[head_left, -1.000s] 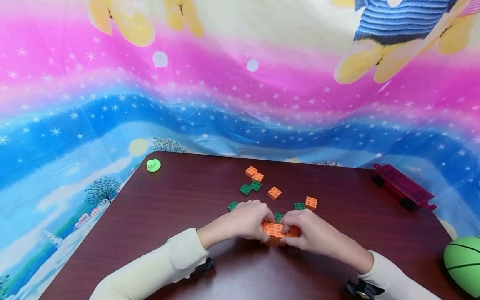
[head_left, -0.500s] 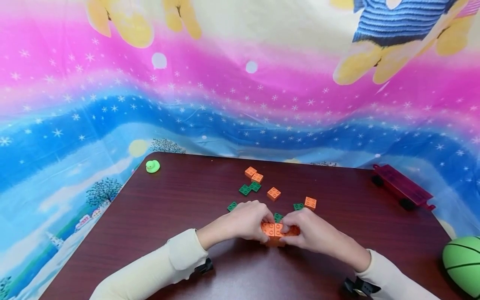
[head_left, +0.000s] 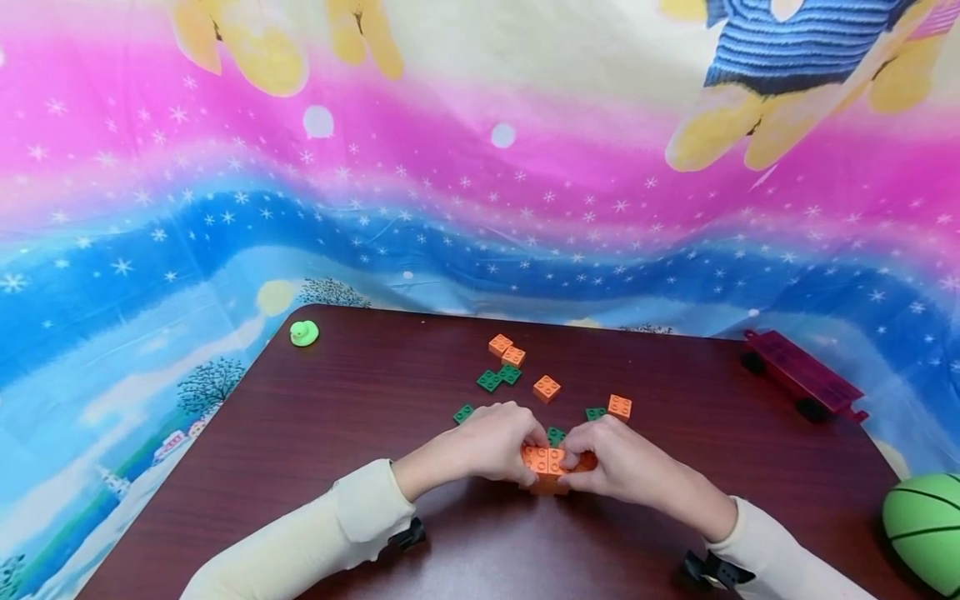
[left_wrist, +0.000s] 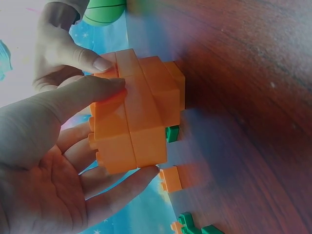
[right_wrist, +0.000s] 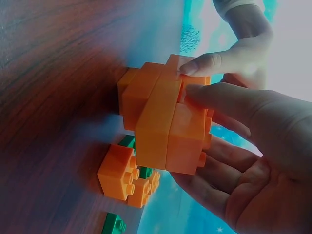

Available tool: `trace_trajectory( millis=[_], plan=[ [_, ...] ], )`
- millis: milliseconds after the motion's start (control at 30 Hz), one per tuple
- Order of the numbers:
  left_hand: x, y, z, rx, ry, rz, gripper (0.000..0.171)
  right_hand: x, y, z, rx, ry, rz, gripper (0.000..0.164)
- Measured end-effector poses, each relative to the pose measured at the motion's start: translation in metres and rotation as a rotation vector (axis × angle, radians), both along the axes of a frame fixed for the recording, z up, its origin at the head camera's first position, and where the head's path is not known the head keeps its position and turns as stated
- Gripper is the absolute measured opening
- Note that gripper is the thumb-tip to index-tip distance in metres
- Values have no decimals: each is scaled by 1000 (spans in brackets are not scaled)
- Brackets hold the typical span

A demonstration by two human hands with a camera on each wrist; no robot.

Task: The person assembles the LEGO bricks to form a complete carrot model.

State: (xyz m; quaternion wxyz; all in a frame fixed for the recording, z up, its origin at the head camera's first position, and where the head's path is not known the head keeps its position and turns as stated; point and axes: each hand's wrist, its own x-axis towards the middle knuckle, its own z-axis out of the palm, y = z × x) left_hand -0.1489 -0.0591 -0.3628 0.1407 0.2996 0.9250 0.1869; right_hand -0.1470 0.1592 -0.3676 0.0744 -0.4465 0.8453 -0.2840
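Several orange toy building bricks form a stepped stack [head_left: 550,482] near the front middle of the table, narrower at its base than above. My left hand [head_left: 495,442] grips its left end, thumb on the near face and fingers behind. From the other side my right hand [head_left: 622,467] grips the right end in the same way. In the left wrist view the two thumbs come close together on the upper layers of the stack [left_wrist: 146,107]. Studs on top show between the hands. A green brick [head_left: 556,436] lies just behind the stack.
Loose orange bricks [head_left: 547,388] and green bricks [head_left: 489,381] lie scattered beyond the hands. A green toy duck [head_left: 303,333] sits at the far left corner, a red toy cart [head_left: 806,375] at the far right. A green ball [head_left: 926,529] stands at the right edge.
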Motion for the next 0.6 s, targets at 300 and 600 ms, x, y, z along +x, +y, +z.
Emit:
trace_trajectory(
  millis=[300, 600],
  plan=[
    [0, 0, 1, 10, 5, -4, 16, -3, 2, -1, 1, -26, -15, 27],
    [1, -1, 0, 7, 21, -7, 19, 5, 6, -10, 22, -13, -70, 19]
  ],
)
